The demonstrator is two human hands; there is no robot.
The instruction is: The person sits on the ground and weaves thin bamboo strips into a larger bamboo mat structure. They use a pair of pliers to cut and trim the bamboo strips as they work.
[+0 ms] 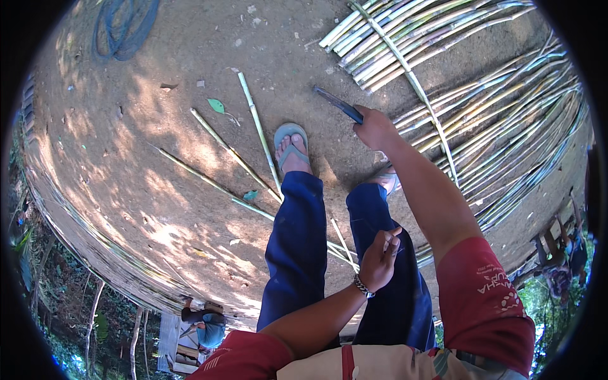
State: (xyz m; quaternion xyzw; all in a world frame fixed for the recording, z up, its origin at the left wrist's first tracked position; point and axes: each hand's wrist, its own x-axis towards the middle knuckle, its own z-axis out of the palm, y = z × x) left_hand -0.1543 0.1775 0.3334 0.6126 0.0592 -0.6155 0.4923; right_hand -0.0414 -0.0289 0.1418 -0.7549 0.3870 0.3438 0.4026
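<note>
My right hand (375, 128) is wrapped round the dark handle of a knife (334, 101), whose blade points up and left over bare earth. Beside that hand, a long cane (405, 68) lies across a row of cut canes (437, 31) at the upper right. My left hand (379, 261) is held in front of my left-to-right knee gap, near my right leg, with fingers drawn together. Whatever those fingers may pinch is too small to make out. Three loose canes (256, 123) lie on the ground left of my left foot.
More thin canes (513, 126) spread along the right side. A blue coil of netting or hose (123, 31) lies at the upper left. Green leaves (216, 106) dot the dirt. Another person (209, 326) is at the lower left; brush and posts (95, 310) border the ground.
</note>
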